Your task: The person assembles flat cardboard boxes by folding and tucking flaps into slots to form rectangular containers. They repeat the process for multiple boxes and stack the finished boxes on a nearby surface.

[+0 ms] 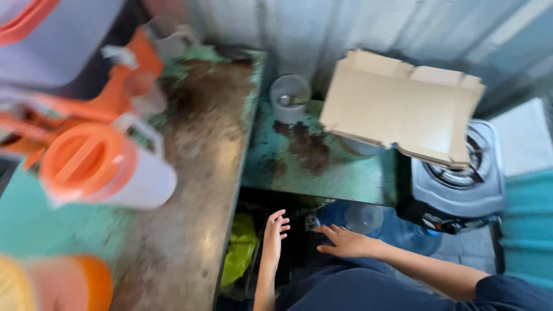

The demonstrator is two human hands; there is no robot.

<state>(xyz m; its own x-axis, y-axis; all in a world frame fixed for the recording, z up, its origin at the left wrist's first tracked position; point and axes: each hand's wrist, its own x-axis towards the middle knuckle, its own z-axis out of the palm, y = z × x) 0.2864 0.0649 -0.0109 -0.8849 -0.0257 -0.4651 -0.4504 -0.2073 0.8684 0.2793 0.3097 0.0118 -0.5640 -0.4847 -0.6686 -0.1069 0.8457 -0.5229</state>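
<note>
My left hand [273, 235] hangs slack, fingers released; my right hand [345, 242], fingers spread, reaches toward the round blue translucent water jug [397, 227] under the rusty shelf [322, 167].

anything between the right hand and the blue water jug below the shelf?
Head view: nothing. The right hand reaches toward the blue water jug, fingertips beside its clear cap, with only dark shadow under the green shelf; contact is too blurred to tell.

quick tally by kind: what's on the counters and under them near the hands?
Orange-lidded pitcher: 1
Clear cup: 1
Cardboard box: 1
Gas stove: 1
Blue water bottle: 1
Yellow-green bag: 1
Total: 6
Left hand and right hand hold nothing.
</note>
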